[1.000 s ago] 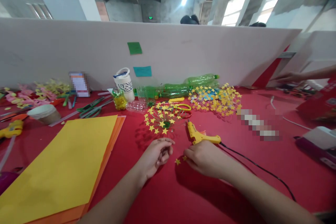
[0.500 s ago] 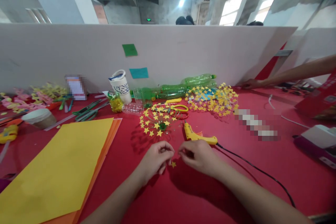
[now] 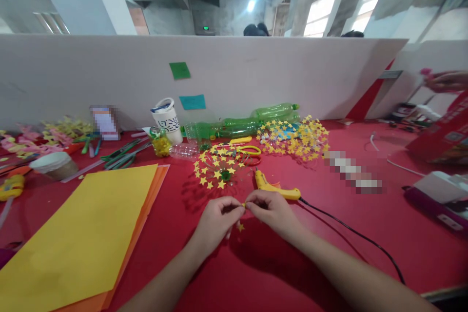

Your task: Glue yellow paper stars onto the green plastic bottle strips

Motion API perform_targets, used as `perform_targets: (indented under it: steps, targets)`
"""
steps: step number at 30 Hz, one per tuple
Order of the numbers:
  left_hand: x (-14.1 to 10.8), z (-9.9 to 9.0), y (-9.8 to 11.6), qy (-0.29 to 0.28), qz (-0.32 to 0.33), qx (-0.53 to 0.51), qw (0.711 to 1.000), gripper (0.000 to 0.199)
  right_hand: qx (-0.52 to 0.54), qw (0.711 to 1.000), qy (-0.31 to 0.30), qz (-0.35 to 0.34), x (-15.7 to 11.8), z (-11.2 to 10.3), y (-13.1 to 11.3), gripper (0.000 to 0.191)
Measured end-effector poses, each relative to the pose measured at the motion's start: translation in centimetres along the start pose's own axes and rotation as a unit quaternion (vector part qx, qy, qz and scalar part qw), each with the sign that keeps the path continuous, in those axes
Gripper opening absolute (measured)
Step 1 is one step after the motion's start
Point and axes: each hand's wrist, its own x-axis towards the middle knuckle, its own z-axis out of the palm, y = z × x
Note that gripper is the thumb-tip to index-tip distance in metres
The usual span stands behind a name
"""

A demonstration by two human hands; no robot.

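Observation:
My left hand (image 3: 221,217) and my right hand (image 3: 268,208) meet fingertip to fingertip over the red table. Between the pinched fingers of both shows a small yellow piece (image 3: 243,205), probably a paper star, mostly covered. Just below the left fingers is a yellow star (image 3: 241,227); whether it lies on the table or hangs from the hand, I cannot tell. Beyond my hands stands a cut green bottle piece (image 3: 225,175) with yellow stars (image 3: 217,174) fanned around it. A yellow glue gun (image 3: 276,189) lies behind my right hand, its black cord running right.
Yellow and orange sheets (image 3: 84,234) cover the left side. Behind are scissors (image 3: 250,152), green bottles (image 3: 239,127), a white cup (image 3: 169,122) and a second star cluster (image 3: 303,136). A co-worker's hand (image 3: 448,81) holds something pink at right, near a power strip (image 3: 435,207).
My right hand has moved left to meet my left hand, and both now pinch the small yellow piece. The co-worker's hand has lifted off the table at right.

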Motion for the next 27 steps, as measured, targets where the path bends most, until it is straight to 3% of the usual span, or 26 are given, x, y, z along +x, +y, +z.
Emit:
perform_targets:
  steps: [10, 14, 16, 18, 21, 27]
  targets:
    - [-0.1, 0.1, 0.4, 0.028, 0.042, 0.026, 0.998, 0.011, -0.023, 1.0, -0.016, -0.01, -0.1, 0.3, -0.2, 0.012]
    - [-0.2, 0.0, 0.4, 0.028, 0.037, 0.011, 0.999, 0.01, -0.118, 0.991, -0.037, -0.045, -0.1, -1.6, -0.3, 0.017]
    - [-0.2, -0.1, 0.2, 0.026, 0.034, 0.008, 0.999, 0.01, -0.25, 0.966, -0.01, -0.061, -0.1, -3.6, 0.0, 0.017]
    - [-0.2, -0.2, 0.0, 0.023, 0.031, 0.011, 0.999, 0.01, -0.385, 0.922, -0.002, -0.051, -0.1, -5.5, 0.6, 0.028]
    - [-0.2, -0.1, 0.0, 0.011, 0.031, 0.019, 0.999, 0.01, -0.483, 0.874, -0.042, -0.017, 0.2, -7.0, 1.8, 0.034]
    - [-0.3, -0.2, 0.2, -0.011, 0.057, -0.001, 0.998, 0.013, -0.508, 0.859, -0.049, 0.029, 0.4, -6.2, 2.9, 0.031]
